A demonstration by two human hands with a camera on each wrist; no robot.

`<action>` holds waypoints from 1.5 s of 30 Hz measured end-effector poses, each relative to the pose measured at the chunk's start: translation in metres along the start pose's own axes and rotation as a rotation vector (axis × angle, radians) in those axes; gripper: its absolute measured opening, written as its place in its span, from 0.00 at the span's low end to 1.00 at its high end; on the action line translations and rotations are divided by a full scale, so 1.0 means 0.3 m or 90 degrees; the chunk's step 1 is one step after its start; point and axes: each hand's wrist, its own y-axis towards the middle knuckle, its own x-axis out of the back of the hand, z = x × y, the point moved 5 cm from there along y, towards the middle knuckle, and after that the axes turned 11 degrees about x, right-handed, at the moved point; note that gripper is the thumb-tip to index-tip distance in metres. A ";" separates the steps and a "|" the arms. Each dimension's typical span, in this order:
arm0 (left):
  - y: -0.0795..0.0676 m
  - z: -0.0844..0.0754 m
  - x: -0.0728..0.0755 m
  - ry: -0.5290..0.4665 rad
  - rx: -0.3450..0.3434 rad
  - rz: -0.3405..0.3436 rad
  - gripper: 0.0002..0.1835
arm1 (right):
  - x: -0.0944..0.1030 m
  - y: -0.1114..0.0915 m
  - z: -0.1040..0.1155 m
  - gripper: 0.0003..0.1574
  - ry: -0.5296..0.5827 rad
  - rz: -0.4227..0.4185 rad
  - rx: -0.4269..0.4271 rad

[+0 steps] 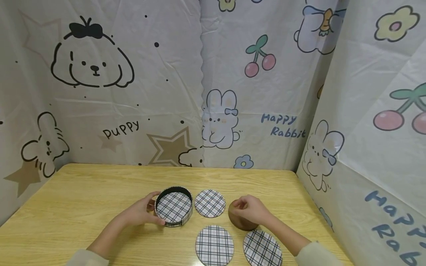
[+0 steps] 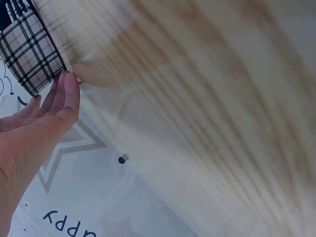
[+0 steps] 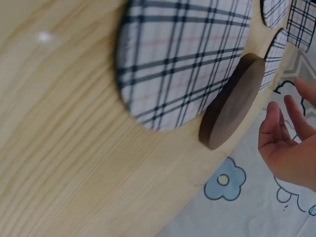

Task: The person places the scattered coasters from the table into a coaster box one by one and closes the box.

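A round coaster holder [image 1: 186,217] with plaid sides and a black inner wall stands on the table. Plaid shows inside it. My left hand [image 1: 139,214] grips its left side, thumb at the front and fingers farther back; in the left wrist view those fingers touch the plaid wall [image 2: 34,57]. Over a thick, plain brown disc [image 1: 242,221] hovers my right hand [image 1: 252,210]. The right wrist view has this hand [image 3: 291,148] with loosely bent fingers, apart from the brown disc [image 3: 238,106] and holding nothing.
Round plaid coasters lie flat: one [image 1: 210,203] right of the holder, one [image 1: 214,245] in front, another [image 1: 263,249] at front right beside the brown disc. Printed cloth [image 1: 166,92] hangs behind and at both sides of the wooden table [image 1: 100,181].
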 end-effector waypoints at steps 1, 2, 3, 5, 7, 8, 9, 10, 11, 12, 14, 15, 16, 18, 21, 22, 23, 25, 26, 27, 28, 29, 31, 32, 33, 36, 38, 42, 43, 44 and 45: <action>0.000 0.000 0.000 0.001 -0.002 0.001 0.57 | 0.008 -0.010 -0.003 0.12 -0.002 0.005 0.010; 0.002 0.002 0.000 -0.002 0.000 0.000 0.57 | 0.016 -0.021 -0.008 0.13 -0.004 0.011 0.017; 0.003 0.004 0.000 -0.003 0.002 -0.001 0.57 | 0.023 -0.032 -0.013 0.13 -0.006 0.017 0.025; 0.006 0.006 0.000 -0.002 0.000 -0.001 0.57 | 0.033 -0.053 -0.027 0.13 -0.004 0.035 0.034; 0.007 0.007 0.000 0.000 0.000 -0.001 0.57 | 0.041 -0.076 -0.043 0.14 0.006 0.056 0.033; 0.008 0.008 0.000 -0.002 0.003 -0.002 0.57 | 0.044 -0.088 -0.053 0.14 0.009 0.067 0.031; 0.008 0.007 0.000 -0.002 0.003 -0.001 0.57 | 0.046 -0.101 -0.062 0.15 0.012 0.077 0.030; 0.008 0.007 0.000 -0.003 0.003 0.001 0.57 | 0.049 -0.112 -0.072 0.14 0.013 0.086 0.031; 0.007 0.006 0.000 -0.003 0.004 0.002 0.57 | 0.053 -0.124 -0.079 0.14 0.012 0.093 0.033; 0.007 0.005 0.001 -0.003 0.005 0.003 0.57 | 0.056 -0.134 -0.086 0.14 0.009 0.100 0.038; 0.006 0.005 0.001 -0.003 0.007 0.004 0.57 | 0.062 -0.153 -0.101 0.14 -0.004 0.113 0.042; 0.005 0.005 0.002 -0.002 0.008 0.004 0.57 | 0.065 -0.162 -0.107 0.14 -0.011 0.117 0.043; 0.005 0.005 0.002 0.000 0.008 0.004 0.57 | 0.068 -0.169 -0.113 0.14 -0.015 0.121 0.038; 0.005 0.005 0.003 0.002 0.008 0.003 0.58 | 0.071 -0.185 -0.126 0.17 -0.020 0.131 0.022; 0.007 0.009 0.004 0.004 0.008 0.003 0.58 | 0.074 -0.207 -0.142 0.21 -0.022 0.143 -0.008; 0.008 0.010 0.004 0.003 0.008 0.004 0.58 | 0.072 -0.213 -0.146 0.22 -0.021 0.148 -0.016; 0.009 0.012 0.004 0.003 0.008 0.004 0.58 | 0.071 -0.218 -0.148 0.24 -0.028 0.154 -0.019; 0.010 0.015 0.004 0.000 0.008 0.006 0.58 | 0.068 -0.225 -0.149 0.27 -0.043 0.161 -0.019; 0.011 0.016 0.003 -0.002 0.009 0.007 0.58 | 0.066 -0.226 -0.149 0.29 -0.052 0.164 -0.019; 0.011 0.017 0.003 -0.005 0.009 0.009 0.58 | 0.064 -0.227 -0.149 0.30 -0.061 0.167 -0.019; 0.012 0.017 0.003 -0.007 0.010 0.009 0.58 | 0.063 -0.228 -0.149 0.31 -0.071 0.170 -0.018; 0.012 0.017 0.002 -0.009 0.010 0.010 0.58 | 0.061 -0.229 -0.149 0.32 -0.081 0.173 -0.021; 0.012 0.018 0.002 -0.011 0.011 0.011 0.58 | 0.060 -0.231 -0.152 0.34 -0.089 0.180 -0.033; 0.012 0.018 0.002 -0.011 0.011 0.011 0.58 | 0.059 -0.233 -0.153 0.35 -0.092 0.183 -0.040; 0.012 0.018 0.002 -0.012 0.011 0.011 0.58 | 0.058 -0.234 -0.154 0.35 -0.095 0.186 -0.045; 0.011 0.016 0.002 -0.014 0.009 0.013 0.58 | 0.057 -0.235 -0.152 0.36 -0.101 0.190 -0.044; 0.010 0.015 0.002 -0.015 0.005 0.014 0.58 | 0.057 -0.233 -0.149 0.36 -0.104 0.191 -0.040; 0.008 0.013 0.002 -0.014 0.001 0.011 0.57 | 0.055 -0.227 -0.144 0.34 -0.102 0.194 -0.042; 0.008 0.013 0.002 -0.013 0.001 0.010 0.57 | 0.054 -0.226 -0.143 0.34 -0.096 0.192 -0.044; 0.008 0.013 0.001 -0.012 0.001 0.009 0.57 | 0.053 -0.225 -0.143 0.34 -0.090 0.190 -0.045; 0.008 0.013 0.001 -0.010 0.002 0.007 0.57 | 0.053 -0.224 -0.144 0.34 -0.085 0.189 -0.046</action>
